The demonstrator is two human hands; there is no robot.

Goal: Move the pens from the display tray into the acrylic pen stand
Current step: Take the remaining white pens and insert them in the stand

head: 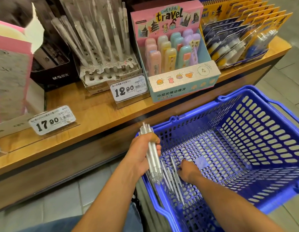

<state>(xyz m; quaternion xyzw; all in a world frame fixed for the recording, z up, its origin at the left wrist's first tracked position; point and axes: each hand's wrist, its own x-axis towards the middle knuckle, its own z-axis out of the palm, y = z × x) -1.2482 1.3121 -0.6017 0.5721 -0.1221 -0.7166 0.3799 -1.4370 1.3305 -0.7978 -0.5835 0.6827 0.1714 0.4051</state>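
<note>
The left hand (pixel 142 154), low centre of the frame, has its fingers curled round a bundle of clear pens (pixel 153 158), held upright at the near-left corner of the blue shopping basket (pixel 245 148). Just to its right, the right hand (pixel 189 171) reaches down to the loose pens (pixel 173 180) lying on the basket floor; whether its fingers pinch one I cannot tell. The pen stand (pixel 110 67), with rows of holes, sits upper centre on the wooden shelf (pixel 95 111). Best to gather the loose pens parallel, tips aligned, before lifting.
</note>
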